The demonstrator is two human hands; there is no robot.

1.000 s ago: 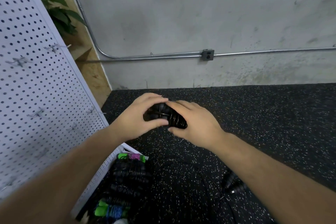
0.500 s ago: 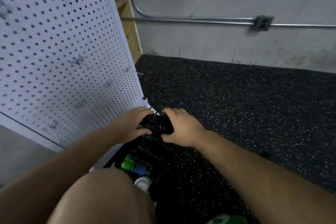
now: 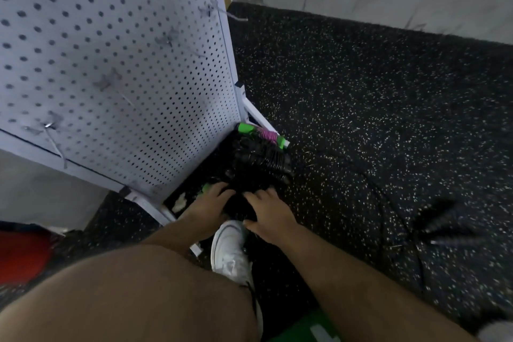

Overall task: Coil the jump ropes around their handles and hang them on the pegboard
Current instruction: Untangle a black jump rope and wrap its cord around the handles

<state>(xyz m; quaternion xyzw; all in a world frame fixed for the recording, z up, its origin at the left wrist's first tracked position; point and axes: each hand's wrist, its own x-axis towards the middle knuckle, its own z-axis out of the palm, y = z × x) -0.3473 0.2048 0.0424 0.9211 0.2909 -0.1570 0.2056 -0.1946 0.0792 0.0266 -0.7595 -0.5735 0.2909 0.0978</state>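
A white pegboard (image 3: pixel 116 58) with metal hooks stands at the left. At its foot lies a pile of coiled black jump ropes (image 3: pixel 261 158), with a green-and-pink-handled one (image 3: pixel 262 134) at the far end. My left hand (image 3: pixel 208 205) and my right hand (image 3: pixel 268 212) are both low at the near end of the pile. Between them is a black coiled jump rope (image 3: pixel 239 207), gripped from both sides. The frame is blurred, so the finger grip is hard to make out.
My bare knee (image 3: pixel 133 294) and white shoe (image 3: pixel 230 253) fill the lower middle. Loose black rope (image 3: pixel 433 219) lies on the speckled rubber floor to the right. A red object (image 3: pixel 22 253) sits at the left edge, a green one (image 3: pixel 311 327) at the bottom.
The view has tilted down and toward the pegboard's base. Both hands have lowered the black coiled rope from mid-air down to the pile at the board's foot.
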